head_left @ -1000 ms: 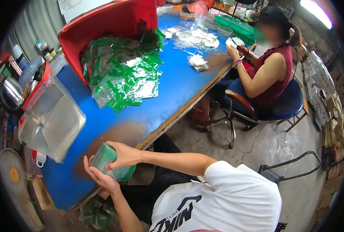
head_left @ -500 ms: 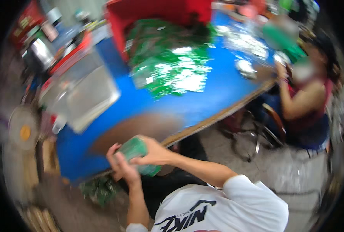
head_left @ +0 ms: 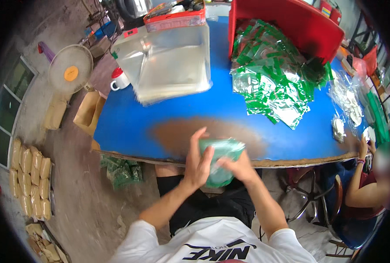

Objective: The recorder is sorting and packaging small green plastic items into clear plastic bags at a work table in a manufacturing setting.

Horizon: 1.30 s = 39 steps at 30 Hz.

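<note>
Between my hands, at the table's near edge, is a bundle of clear and green plastic packets (head_left: 222, 151), slightly blurred by motion. My left hand (head_left: 197, 165) grips its left side, with the thumb towards me. On the other side my right hand (head_left: 242, 167) is closed round the bundle, its thumb lying across the front. Beyond them, a large heap of similar green-edged packets (head_left: 276, 74) spills out of a red plastic bin (head_left: 291, 22) tipped on its side.
A stack of large clear plastic bags (head_left: 173, 65) lies on the blue table (head_left: 129, 122), beside a red-lidded white mug (head_left: 119, 79). A fan (head_left: 71, 69) and stacked brown packages (head_left: 30, 179) stand left. Green packets (head_left: 121, 171) lie below the table. Another person (head_left: 365, 188) sits right, handling a white item.
My view has swung left, so the table and bin appear further right. Both hands still hold the bundle, which now sits in front of my body.
</note>
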Each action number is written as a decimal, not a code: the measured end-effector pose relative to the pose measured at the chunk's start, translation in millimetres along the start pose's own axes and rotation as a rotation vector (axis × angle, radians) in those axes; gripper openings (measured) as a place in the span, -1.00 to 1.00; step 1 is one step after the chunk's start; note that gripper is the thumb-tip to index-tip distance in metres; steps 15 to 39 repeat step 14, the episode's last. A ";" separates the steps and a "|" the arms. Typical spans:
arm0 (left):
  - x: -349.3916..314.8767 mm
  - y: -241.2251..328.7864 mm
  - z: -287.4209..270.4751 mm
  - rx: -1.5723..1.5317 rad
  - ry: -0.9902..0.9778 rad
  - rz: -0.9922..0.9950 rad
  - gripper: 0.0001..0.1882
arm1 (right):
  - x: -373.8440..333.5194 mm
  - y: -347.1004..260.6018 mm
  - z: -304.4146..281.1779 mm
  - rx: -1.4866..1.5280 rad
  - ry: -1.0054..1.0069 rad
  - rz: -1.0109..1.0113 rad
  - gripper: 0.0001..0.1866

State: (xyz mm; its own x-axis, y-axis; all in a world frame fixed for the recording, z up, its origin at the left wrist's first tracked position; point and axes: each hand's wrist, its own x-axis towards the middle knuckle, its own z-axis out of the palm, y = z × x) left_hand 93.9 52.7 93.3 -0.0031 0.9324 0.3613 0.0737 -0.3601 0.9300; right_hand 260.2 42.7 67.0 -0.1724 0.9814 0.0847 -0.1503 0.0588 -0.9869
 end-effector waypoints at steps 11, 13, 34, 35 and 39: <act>303.7 -175.4 -128.3 0.934 0.041 0.112 -0.58 | 1.9 35.3 -81.2 0.565 0.433 0.105 -0.12; 308.4 -194.9 -142.2 0.694 -0.059 -0.166 -0.53 | 3.7 27.5 -78.5 0.616 0.405 0.149 -0.11; 315.0 -201.6 -143.5 0.702 -0.085 -0.198 -0.54 | 4.6 29.4 -81.5 0.610 0.413 0.163 -0.11; 315.0 -201.6 -143.5 0.702 -0.085 -0.198 -0.54 | 4.6 29.4 -81.5 0.610 0.413 0.163 -0.11; 315.0 -201.6 -143.5 0.702 -0.085 -0.198 -0.54 | 4.6 29.4 -81.5 0.610 0.413 0.163 -0.11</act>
